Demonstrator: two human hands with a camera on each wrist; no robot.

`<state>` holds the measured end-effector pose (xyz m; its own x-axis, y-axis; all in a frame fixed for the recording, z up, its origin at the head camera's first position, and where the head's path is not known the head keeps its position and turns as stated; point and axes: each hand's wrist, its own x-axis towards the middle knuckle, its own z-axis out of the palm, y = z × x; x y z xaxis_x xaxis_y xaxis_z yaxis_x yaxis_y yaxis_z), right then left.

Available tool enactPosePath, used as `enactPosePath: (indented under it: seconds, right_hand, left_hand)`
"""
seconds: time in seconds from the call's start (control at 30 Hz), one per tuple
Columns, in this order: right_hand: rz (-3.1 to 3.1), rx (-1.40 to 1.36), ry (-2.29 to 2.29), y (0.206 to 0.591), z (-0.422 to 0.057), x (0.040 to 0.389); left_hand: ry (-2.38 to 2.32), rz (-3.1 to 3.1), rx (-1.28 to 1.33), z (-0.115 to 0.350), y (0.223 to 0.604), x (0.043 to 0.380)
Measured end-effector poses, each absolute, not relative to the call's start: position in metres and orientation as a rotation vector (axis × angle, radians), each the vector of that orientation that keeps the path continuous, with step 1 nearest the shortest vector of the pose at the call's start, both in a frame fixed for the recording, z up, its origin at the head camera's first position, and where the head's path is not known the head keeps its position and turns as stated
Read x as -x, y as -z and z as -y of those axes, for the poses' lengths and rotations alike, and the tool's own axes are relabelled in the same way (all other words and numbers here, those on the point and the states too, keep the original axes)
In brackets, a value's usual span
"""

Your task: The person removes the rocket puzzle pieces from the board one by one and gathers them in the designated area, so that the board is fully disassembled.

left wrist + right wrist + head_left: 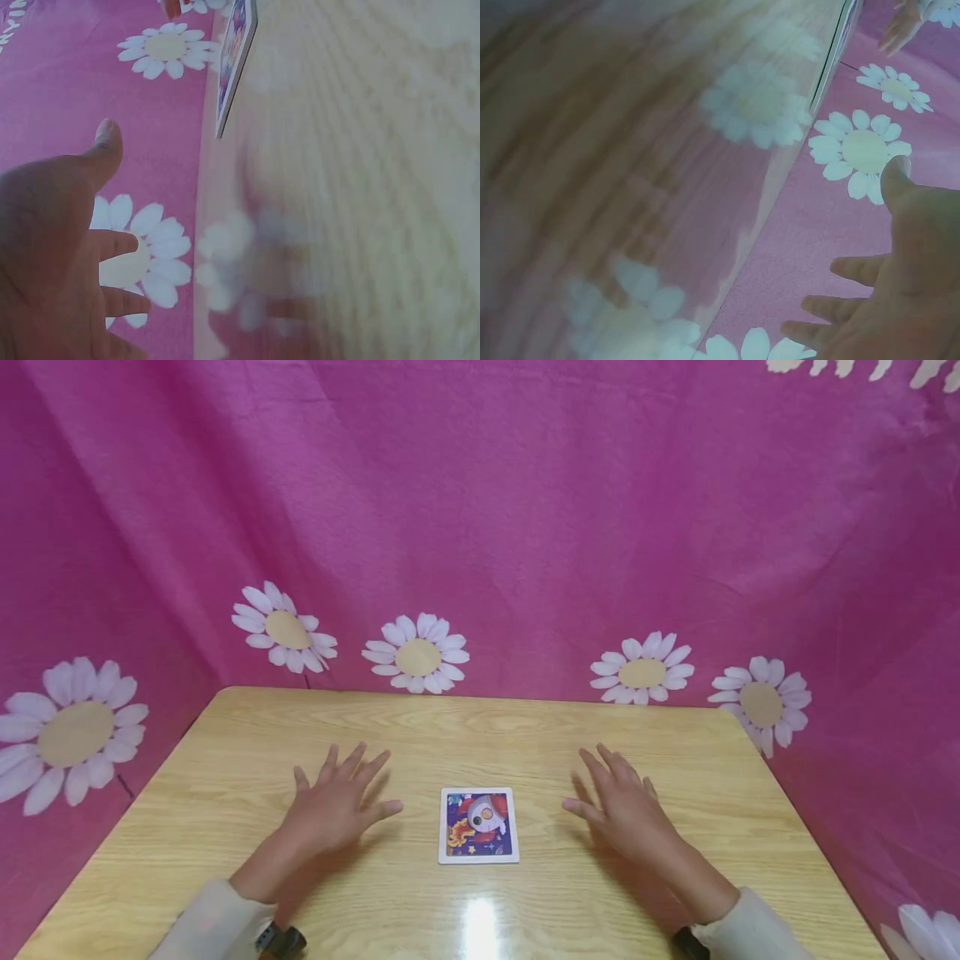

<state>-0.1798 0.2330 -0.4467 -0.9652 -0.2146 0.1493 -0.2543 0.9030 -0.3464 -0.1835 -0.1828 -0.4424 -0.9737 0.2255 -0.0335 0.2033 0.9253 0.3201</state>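
Note:
A flat square picture puzzle (480, 827) with a white border and a rocket drawing lies on the wooden table. To its left my left hand (333, 810) hovers above the tabletop, fingers spread and holding nothing. My right hand (626, 814) is held on the other side, its fingers also apart and touching nothing. In the left wrist view the puzzle (235, 60) shows edge-on beyond my left hand (56, 255). The right wrist view has my right hand (911, 270) with the thumb raised, and the other hand small at the top.
The wooden table (570, 918) has a glossy top that reflects light near its front edge. Behind it and at both sides hangs a magenta cloth (510, 527) printed with white daisies, close to the table's edges.

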Motion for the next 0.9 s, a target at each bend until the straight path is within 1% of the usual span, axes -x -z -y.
enactPosePath:
  seconds: [0.3,0.9]
  right_hand:
    - [2.986,-0.378,-0.589,0.450,-0.225,0.181]
    - [2.996,-0.483,-0.645,0.446,-0.203,0.184]
  left_hand:
    - [-0.497,-2.981,-0.407,0.170,0.454,0.183]
    - [-0.458,-2.865,-0.580,0.132,0.462,0.180]
